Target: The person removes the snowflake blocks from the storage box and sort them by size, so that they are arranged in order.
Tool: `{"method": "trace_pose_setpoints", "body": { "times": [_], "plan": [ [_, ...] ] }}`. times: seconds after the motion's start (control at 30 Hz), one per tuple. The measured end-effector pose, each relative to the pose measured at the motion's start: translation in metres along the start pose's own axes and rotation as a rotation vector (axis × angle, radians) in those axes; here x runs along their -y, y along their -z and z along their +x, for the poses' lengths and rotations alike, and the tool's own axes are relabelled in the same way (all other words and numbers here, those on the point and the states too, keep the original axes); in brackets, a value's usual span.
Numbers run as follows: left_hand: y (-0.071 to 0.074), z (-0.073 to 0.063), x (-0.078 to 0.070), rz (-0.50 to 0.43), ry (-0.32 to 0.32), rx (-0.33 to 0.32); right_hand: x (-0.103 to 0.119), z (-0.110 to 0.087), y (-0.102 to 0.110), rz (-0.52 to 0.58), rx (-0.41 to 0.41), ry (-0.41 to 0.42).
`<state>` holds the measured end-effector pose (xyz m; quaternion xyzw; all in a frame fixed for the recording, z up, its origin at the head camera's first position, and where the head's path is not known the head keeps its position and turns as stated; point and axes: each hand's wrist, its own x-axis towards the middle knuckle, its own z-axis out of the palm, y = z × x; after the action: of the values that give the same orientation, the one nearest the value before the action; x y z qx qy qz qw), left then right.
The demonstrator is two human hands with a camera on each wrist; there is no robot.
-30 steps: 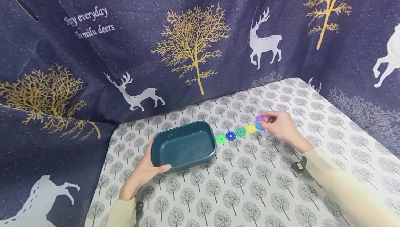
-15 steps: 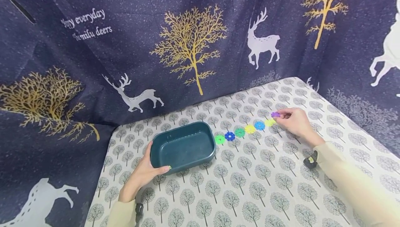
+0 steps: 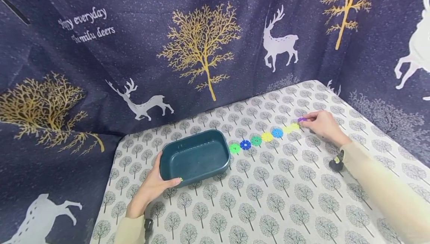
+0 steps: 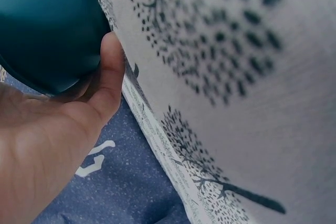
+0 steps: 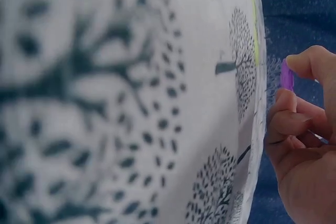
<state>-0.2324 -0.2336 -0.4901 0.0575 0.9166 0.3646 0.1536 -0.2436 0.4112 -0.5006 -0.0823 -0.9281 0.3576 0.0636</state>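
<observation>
My right hand pinches a purple snowflake disc between thumb and fingertips, at the far right end of a row of discs on the table. In the right wrist view the purple disc shows edge-on between the fingertips. Leftward from it run yellow discs, a blue disc, another yellow disc, a green disc, a dark blue disc and a light green disc. My left hand grips the left end of a dark teal basin, thumb on its near side; most other fingers are hidden.
The table wears a white cloth printed with trees. The row of discs starts right at the basin's right side. A dark blue curtain with deer and trees hangs behind the table's far edge and along its sides.
My right hand has moved right and slightly away from me with the purple disc, uncovering the blue disc and then the yellow discs in the row. The left hand stays on the basin.
</observation>
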Motion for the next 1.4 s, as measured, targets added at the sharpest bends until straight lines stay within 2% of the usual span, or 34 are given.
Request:
{"method": "trace_pose_setpoints", "body": {
  "times": [0.23,0.53,0.83,1.27,1.4],
  "plan": [
    [0.0002,0.0001,-0.0019,0.007,-0.007,-0.005,-0.0082,0.0052,0.0010,-0.079,0.010,0.022],
    [-0.0003,-0.0016,-0.0021,0.017,0.016,-0.006,-0.0077,0.0084,-0.0002,-0.100,0.052,0.044],
    [0.0003,-0.0016,-0.0016,0.008,0.010,-0.003,-0.0038,0.0080,0.0006,-0.149,0.070,0.081],
    [0.0013,-0.0019,-0.0018,0.023,-0.002,-0.007,-0.0020,0.0086,0.0021,-0.171,0.067,0.100],
    [0.0019,-0.0017,-0.0020,0.010,-0.001,-0.003,-0.0020,0.0061,0.0032,-0.178,0.039,0.085]
  ]
}}
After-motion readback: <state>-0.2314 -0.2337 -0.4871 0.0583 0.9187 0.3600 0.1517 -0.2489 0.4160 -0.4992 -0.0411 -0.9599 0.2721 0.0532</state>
